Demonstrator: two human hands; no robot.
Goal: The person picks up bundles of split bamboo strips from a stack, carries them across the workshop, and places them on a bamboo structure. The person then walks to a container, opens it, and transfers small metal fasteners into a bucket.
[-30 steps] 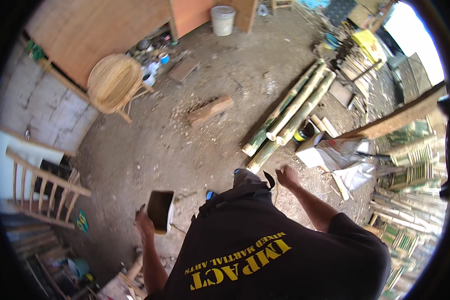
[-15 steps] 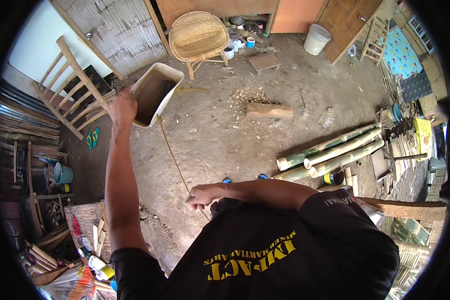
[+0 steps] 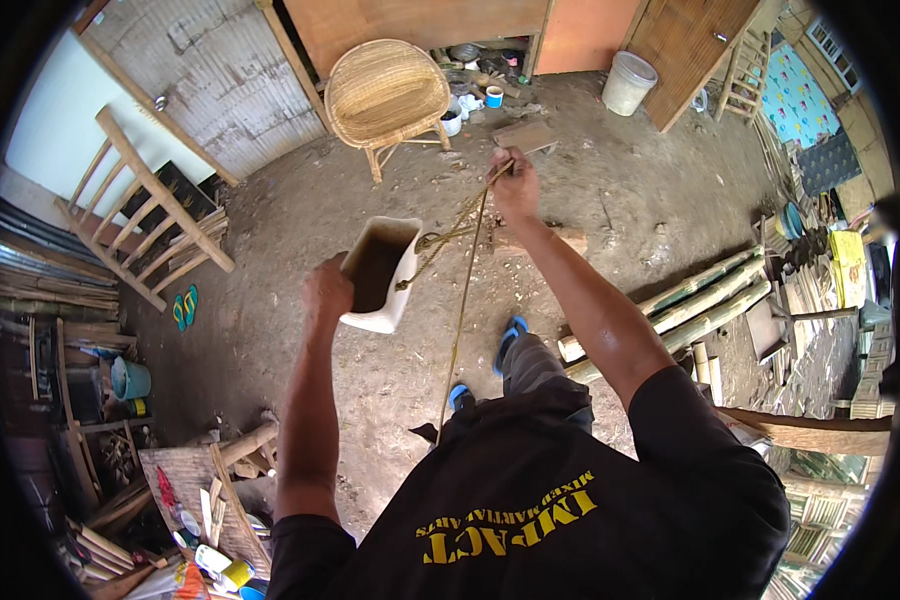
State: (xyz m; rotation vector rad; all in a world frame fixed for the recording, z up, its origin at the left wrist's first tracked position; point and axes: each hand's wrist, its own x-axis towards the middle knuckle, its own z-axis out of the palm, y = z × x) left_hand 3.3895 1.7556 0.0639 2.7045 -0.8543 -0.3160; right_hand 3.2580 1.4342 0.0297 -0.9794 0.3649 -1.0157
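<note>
A white open-topped plastic container (image 3: 375, 322), with a dark dirty inside, hangs tilted over the dirt floor. My left hand (image 3: 328, 288) is closed on its left rim. Tied to the container's right side is a thin yellowish-brown rope (image 3: 459, 325). It runs up to my right hand (image 3: 515, 187), which is closed around it and held out ahead. From that hand a long strand drops back toward my body, where its end is hidden. Beyond my right forearm lies a wooden block (image 3: 570, 240), partly covered by the arm.
A wicker chair (image 3: 388, 95) stands ahead, left of a low wooden board (image 3: 526, 137). Bamboo poles (image 3: 710, 318) lie at the right. A bamboo frame (image 3: 155, 215) leans at the left near green slippers (image 3: 185, 307). My feet wear blue slippers (image 3: 510, 340).
My right hand has swung forward and up from near my body, drawing the rope with it. The container in my left hand has come nearer and to the right. My feet now show.
</note>
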